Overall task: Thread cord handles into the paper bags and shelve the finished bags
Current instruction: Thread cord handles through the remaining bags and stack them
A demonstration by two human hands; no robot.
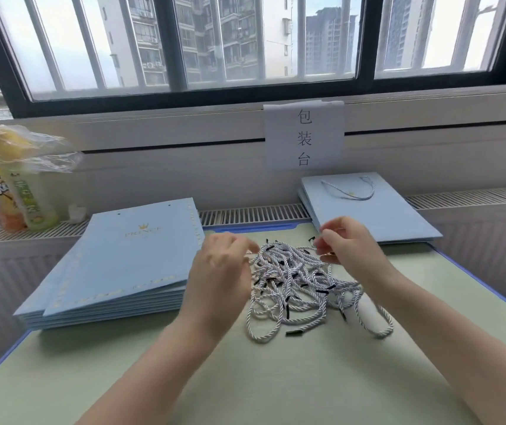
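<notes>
Head camera footage looked down over a pale green surface (pixel 276 378) with a blue edge, set below a barred window (pixel 245 41). At the centre of the frame lay a tangled pile of white twisted cords (pixel 301 289) with short black tips. The left hand (pixel 221 280) hovered at the pile's left edge, its fingers (pixel 245 245) curled toward the cords; motion blur kept me from telling whether they actually gripped a strand. The right hand (pixel 347 243) sat at the pile's upper right, its fingers (pixel 325 250) pinching a cord near one black tip. Left of centre, a stack of flat blue paper bags (pixel 116 268) rested on the surface, the top one showing a gold crown mark and two empty punched holes near its far edge. In the upper right, a smaller stack of blue bags (pixel 377 210) lay partly on the surface and partly on the slatted ledge (pixel 245 213) behind it; the top bag there had a cord handle (pixel 350 191) already threaded and lying looped on its face. On the wall above that stack hung a white paper sign (pixel 304 136) with three printed characters. At the far left, on the ledge, stood drink bottles (pixel 15 191) covered by a crumpled clear plastic bag (pixel 37 148).
</notes>
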